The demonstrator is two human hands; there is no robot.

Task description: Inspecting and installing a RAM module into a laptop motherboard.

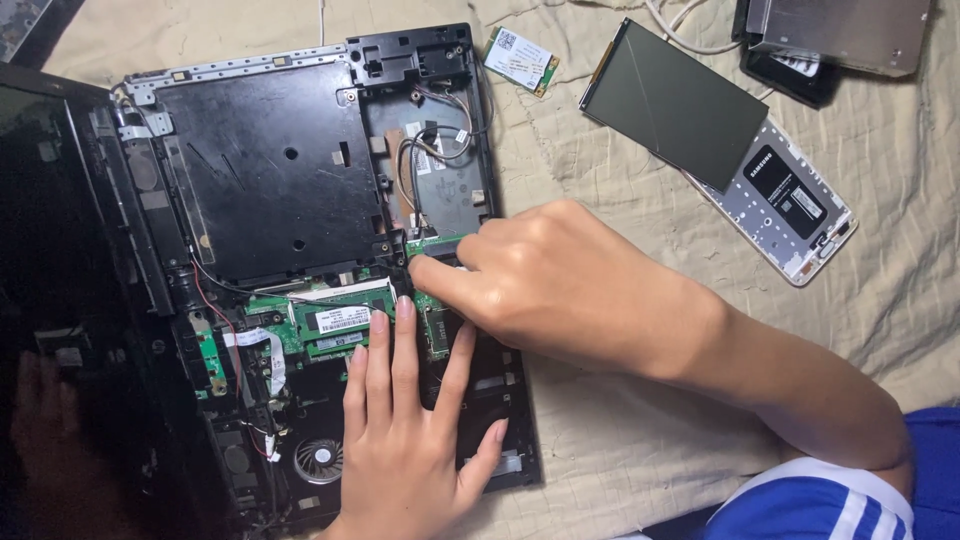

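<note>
right hand (pixel 560 280) pinches the small green board (pixel 432 300) at its fingertips, while left hand (pixel 405 440) lies flat, open, just below on the laptop base (pixel 260 170).

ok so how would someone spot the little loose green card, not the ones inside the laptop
Start at the opened laptop base on the beige quilt and go to its top right corner. Just past that corner lies the small loose card, alone on the cloth. It is green-edged with a white label, and unlike the boards inside, nothing connects to it.

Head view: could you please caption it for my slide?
Two bare hands, left hand and right hand, press on an opened black laptop's green circuit board.
</note>
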